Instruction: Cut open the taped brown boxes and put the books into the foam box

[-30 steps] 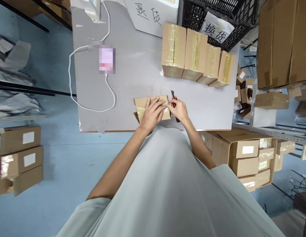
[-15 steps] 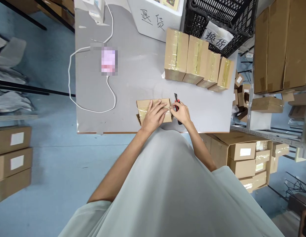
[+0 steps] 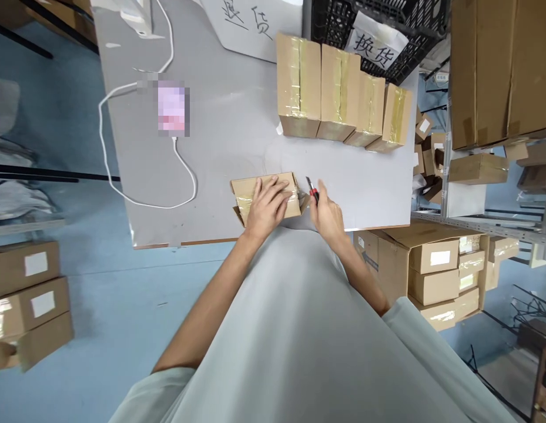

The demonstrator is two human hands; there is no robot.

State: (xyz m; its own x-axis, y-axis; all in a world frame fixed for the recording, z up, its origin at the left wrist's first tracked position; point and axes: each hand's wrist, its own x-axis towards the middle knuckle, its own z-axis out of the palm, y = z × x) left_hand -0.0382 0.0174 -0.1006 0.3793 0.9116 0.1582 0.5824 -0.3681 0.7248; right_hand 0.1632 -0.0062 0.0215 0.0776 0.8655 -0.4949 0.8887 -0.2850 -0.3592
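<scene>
A small brown cardboard box (image 3: pixel 244 189) with clear tape lies near the front edge of the grey table (image 3: pixel 224 129). Its side flaps stick out at both ends. My left hand (image 3: pixel 268 205) rests flat on top of this box, fingers stretched and apart. To the right of the box, my right hand (image 3: pixel 328 214) is closed around a red and black box cutter (image 3: pixel 313 191). The cutter's blade points away from me and a little to the left, beside the box's right end. My palm hides the rear of its handle.
Several taped cardboard boxes (image 3: pixel 299 82) stand in a row at the back right, before a black plastic crate (image 3: pixel 378 35) and a white bin (image 3: pixel 250 29). A white cable (image 3: pixel 103 135) loops around a blurred pink item (image 3: pixel 171 108) on the left. Stacked cartons (image 3: pixel 435 264) stand right of the table.
My right hand has left the box's right end and now grips the box cutter, its blade tilted left. My left hand stays on the box. The whole view has shifted and turned slightly.
</scene>
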